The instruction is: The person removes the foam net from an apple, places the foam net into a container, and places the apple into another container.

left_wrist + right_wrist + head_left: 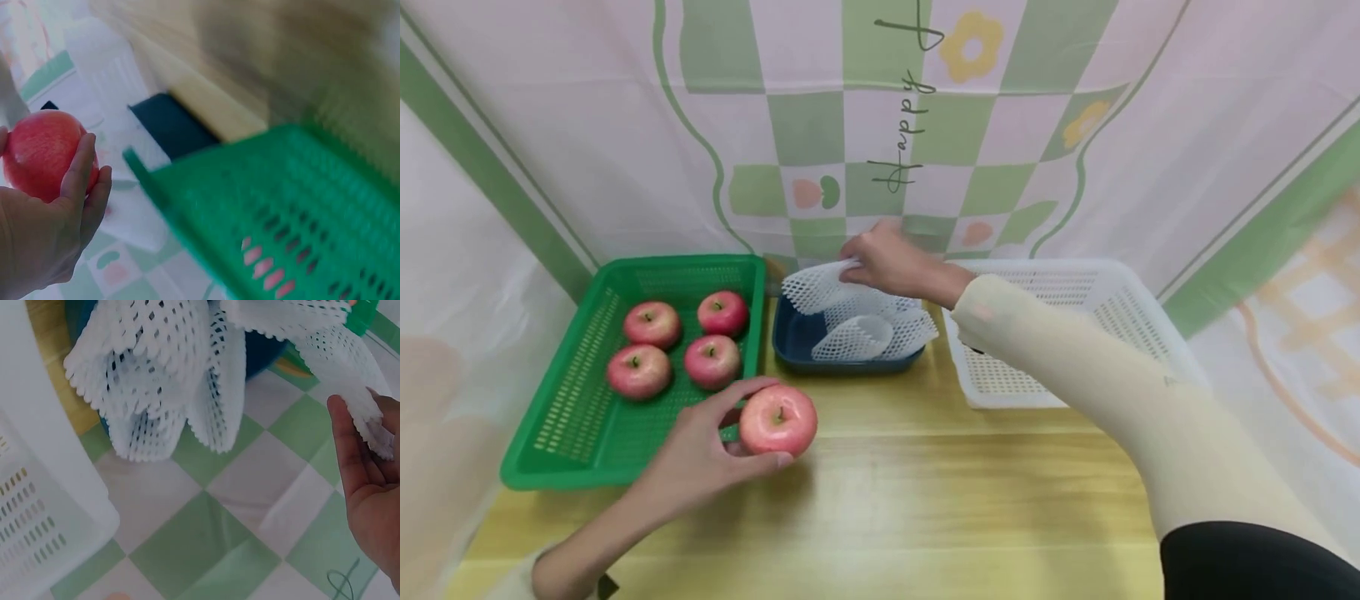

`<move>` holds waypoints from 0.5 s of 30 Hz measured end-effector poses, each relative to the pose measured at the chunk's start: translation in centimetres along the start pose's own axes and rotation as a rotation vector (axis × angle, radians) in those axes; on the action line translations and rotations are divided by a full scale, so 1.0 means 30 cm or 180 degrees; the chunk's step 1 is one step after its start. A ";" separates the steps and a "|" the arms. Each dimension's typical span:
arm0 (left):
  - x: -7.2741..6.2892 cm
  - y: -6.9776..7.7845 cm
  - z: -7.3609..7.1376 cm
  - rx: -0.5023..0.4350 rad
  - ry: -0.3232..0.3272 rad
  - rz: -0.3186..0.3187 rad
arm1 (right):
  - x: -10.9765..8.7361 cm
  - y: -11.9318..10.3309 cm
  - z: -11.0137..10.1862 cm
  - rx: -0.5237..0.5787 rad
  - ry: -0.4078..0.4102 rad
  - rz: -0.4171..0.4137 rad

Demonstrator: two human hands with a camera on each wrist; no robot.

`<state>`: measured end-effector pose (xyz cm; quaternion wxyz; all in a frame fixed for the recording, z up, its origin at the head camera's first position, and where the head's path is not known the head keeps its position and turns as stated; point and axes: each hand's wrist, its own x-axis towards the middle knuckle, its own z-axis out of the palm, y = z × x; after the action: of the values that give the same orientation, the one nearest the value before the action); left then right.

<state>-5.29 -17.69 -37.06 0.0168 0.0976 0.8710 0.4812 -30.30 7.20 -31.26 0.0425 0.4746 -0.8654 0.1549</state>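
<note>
Fingertips of the left hand [700, 454] grip an apple [778, 421] loosely, so it could roll off toward six o'clock, while the right hand [887, 262] pinches a foam net [820, 285] at twelve o'clock that might snag its neighbours.

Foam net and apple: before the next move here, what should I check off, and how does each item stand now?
1. Left hand grips the apple firmly: ok.
2. Right hand pinches one foam net: ok.
3. Net lifted fully free of the others in the blue tray: cannot tell.
4. Net mouth open to take the apple: not ok, it looks flat.
5. White basket has free room: ok.
6. Green basket keeps four apples: ok.
</note>
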 end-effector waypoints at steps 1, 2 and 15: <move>0.002 0.003 -0.015 0.0057 0.0028 0.0011 | 0.006 0.001 0.009 -0.0006 -0.0037 0.0013; 0.003 0.005 -0.029 0.0122 0.0053 0.0017 | 0.011 0.001 0.017 0.0013 -0.0078 0.0034; 0.025 -0.058 -0.169 0.0650 0.0173 -0.0150 | 0.036 -0.027 0.103 0.0094 -0.0427 0.0043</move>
<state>-6.91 -22.69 -35.74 -0.0055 0.0653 0.9177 0.3919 -30.00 4.99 -33.76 -0.0237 0.4786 -0.8671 0.1357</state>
